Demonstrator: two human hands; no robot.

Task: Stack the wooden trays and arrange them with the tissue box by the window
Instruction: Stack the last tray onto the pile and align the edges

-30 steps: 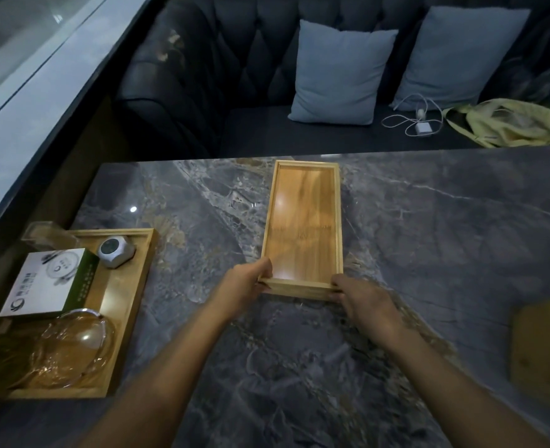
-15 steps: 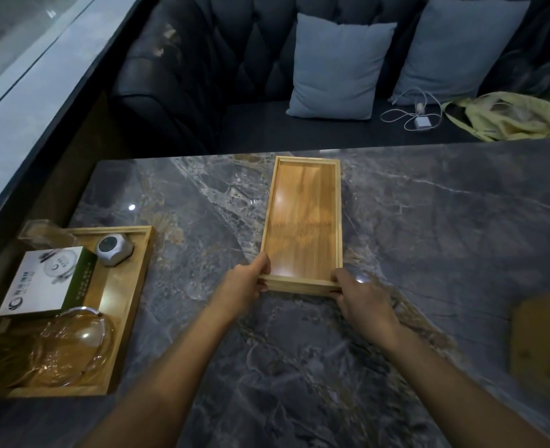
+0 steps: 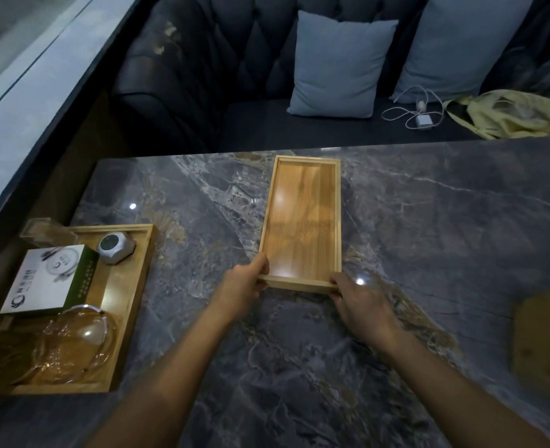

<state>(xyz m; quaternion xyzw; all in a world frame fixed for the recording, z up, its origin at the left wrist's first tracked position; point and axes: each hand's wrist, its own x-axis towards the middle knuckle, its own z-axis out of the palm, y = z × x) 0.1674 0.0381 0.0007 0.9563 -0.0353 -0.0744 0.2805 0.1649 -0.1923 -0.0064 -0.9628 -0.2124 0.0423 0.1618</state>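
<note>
Head view: both hands clasp the near short end of a long, narrow tray (image 3: 302, 221), left hand (image 3: 242, 291) curled round one corner, right hand (image 3: 361, 303) round the other. Smooth, pale wood with a low rim, it lies on a grey veined marble table (image 3: 428, 237). Well left of the grip sits a wider tray (image 3: 134, 286) holding a white box (image 3: 45, 281); far right, a wooden box (image 3: 545, 344).
</note>
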